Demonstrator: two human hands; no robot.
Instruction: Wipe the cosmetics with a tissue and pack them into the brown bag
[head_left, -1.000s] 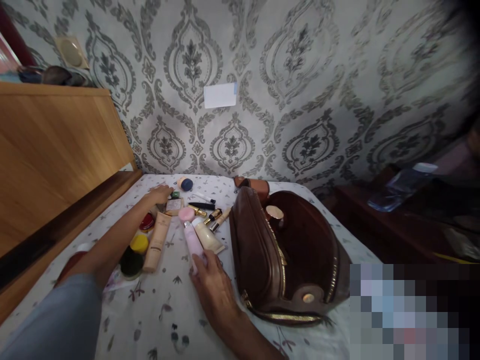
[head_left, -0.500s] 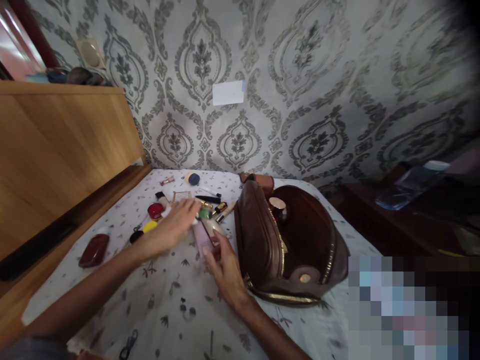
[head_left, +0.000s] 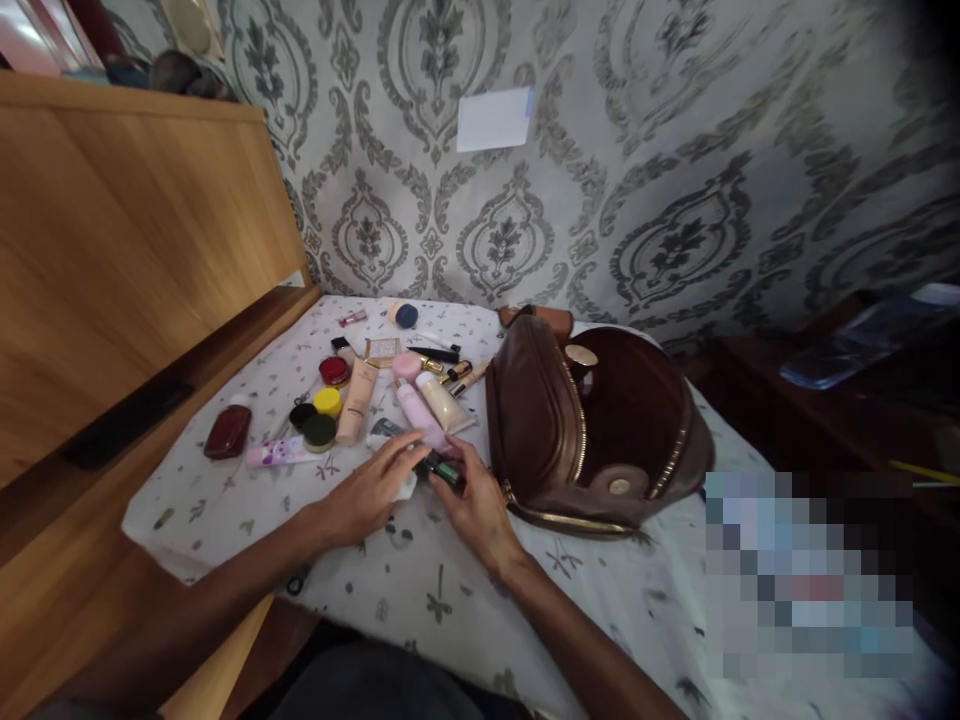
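Over the near part of the white printed cloth, my left hand [head_left: 373, 492] and my right hand [head_left: 480, 508] come together. A small green bottle [head_left: 447, 472] with a dark end lies in my right hand's fingers. My left fingertips touch its dark end, while a white tissue-like piece [head_left: 406, 488] shows under that hand. Just beyond are a lilac tube [head_left: 417, 412] and a cream tube with a white cap [head_left: 447, 404]. A pink round container [head_left: 407, 366] and a beige tube [head_left: 358, 402] lie further up.
An open brown leather bag [head_left: 532, 425] stands at right, a round-lidded item inside. At left are a dark red bottle [head_left: 228, 432], a purple-patterned tube [head_left: 282, 453] and several small jars. A wooden cabinet [head_left: 150, 190] borders the left; the patterned wall [head_left: 420, 190] rises behind.
My left hand has come down and back from among the cosmetics, bringing the green bottle to my right hand. The view has tilted down, and more of the tubes and jars shows.
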